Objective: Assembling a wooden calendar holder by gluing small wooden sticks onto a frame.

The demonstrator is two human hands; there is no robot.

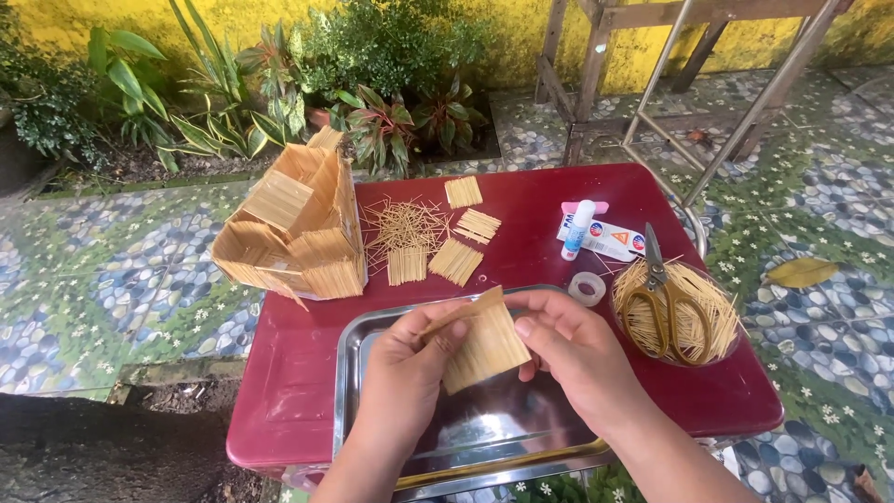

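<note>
**Inspector:** Head view. What do the hands hold?

**Assistant:** Both are closed on one panel of glued sticks (484, 346), held above the steel tray (346, 373). The left hand (407, 365) pinches its left edge, thumb on the face near the top corner. The right hand (570, 346) grips the right edge, thumb on the front.

**Inspector:** Orientation?

**Assistant:** The panel sits between the two hands, tilted, its long axis running from upper left to lower right. Neither hand is clearly nearer; both touch it.

**Inspector:** Surroundings?

**Assistant:** On the red table (540, 200): a stick-built house model (296, 233) at the far left, loose sticks and smaller panels (419, 240) beside it, a glue bottle (577, 229), a tape roll (587, 289), and scissors (663, 300) lying on a bowl of sticks (712, 312) just right of the right hand.
</note>
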